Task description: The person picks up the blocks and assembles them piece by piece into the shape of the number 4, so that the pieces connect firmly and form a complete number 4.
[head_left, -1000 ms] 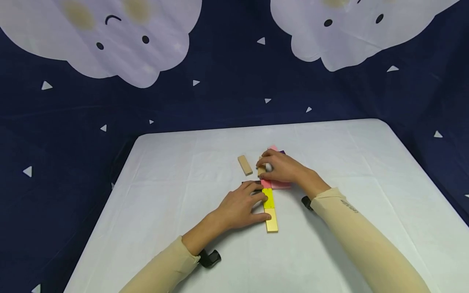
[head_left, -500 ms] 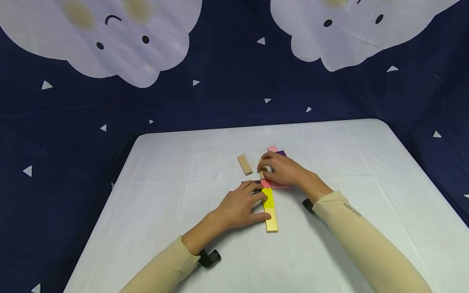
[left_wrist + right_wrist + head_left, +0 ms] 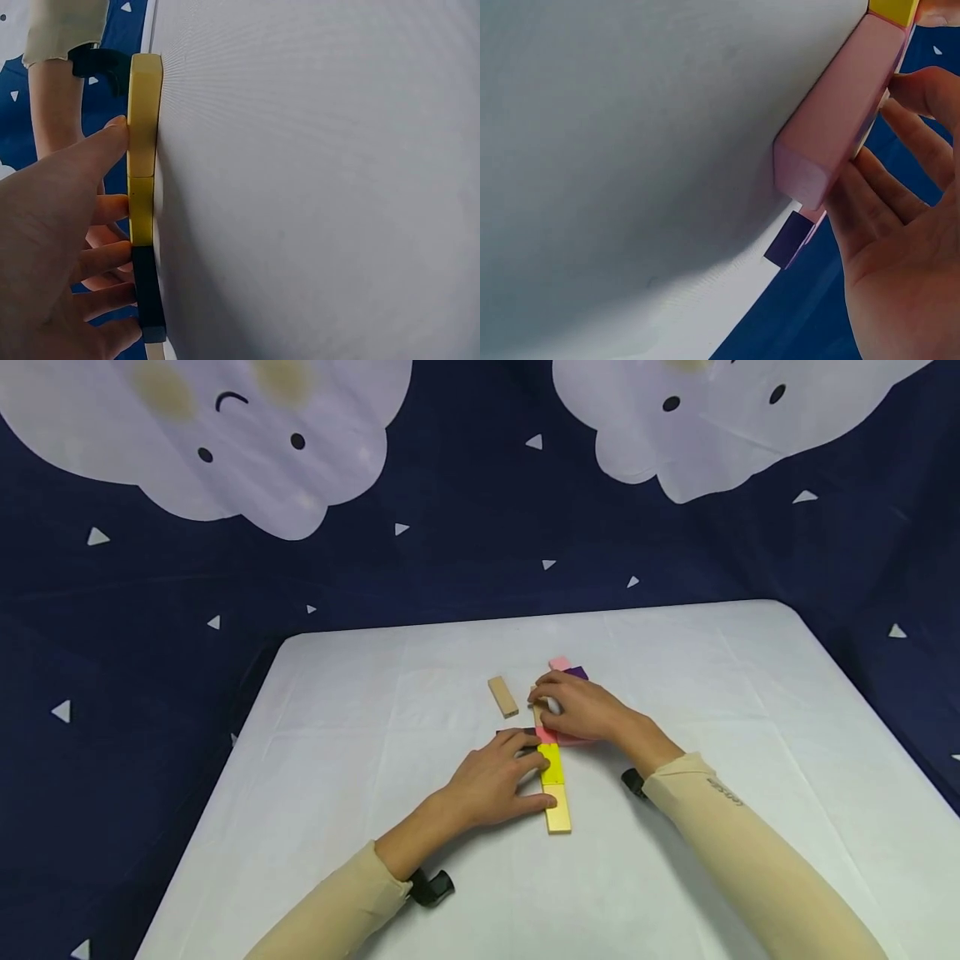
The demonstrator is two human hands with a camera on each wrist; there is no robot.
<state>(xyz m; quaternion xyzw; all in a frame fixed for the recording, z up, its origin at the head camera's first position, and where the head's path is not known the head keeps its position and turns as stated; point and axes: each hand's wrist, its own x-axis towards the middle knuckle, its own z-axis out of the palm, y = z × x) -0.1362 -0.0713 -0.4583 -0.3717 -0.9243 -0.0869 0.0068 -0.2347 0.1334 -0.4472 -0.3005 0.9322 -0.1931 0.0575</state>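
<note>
Flat blocks lie in a cross-like layout on the white table. My left hand (image 3: pixel 487 781) has its fingers spread, with fingertips touching the pale yellow block (image 3: pixel 559 820), the bright yellow block (image 3: pixel 552 765) and a dark block (image 3: pixel 148 292). A plain wooden block (image 3: pixel 537 716) is pinched lengthwise between the thumb and fingers of my right hand (image 3: pixel 583 706), at the far end of the row. It sits by a reddish-pink block (image 3: pixel 546 735); the hand partly covers it. Beneath that hand is a pink block (image 3: pixel 840 97) that extends to the right.
Another plain wooden block (image 3: pixel 503 697) lies apart, left of the right hand. Past that hand are a purple block (image 3: pixel 577 672) and a small pink block (image 3: pixel 558 663). A dark blue cloth (image 3: pixel 465 577) with clouds hangs behind the white table (image 3: pixel 337 710).
My right hand has shifted slightly nearer and to the right with the wooden block, bringing it in line with the row. The left hand stays where it was.
</note>
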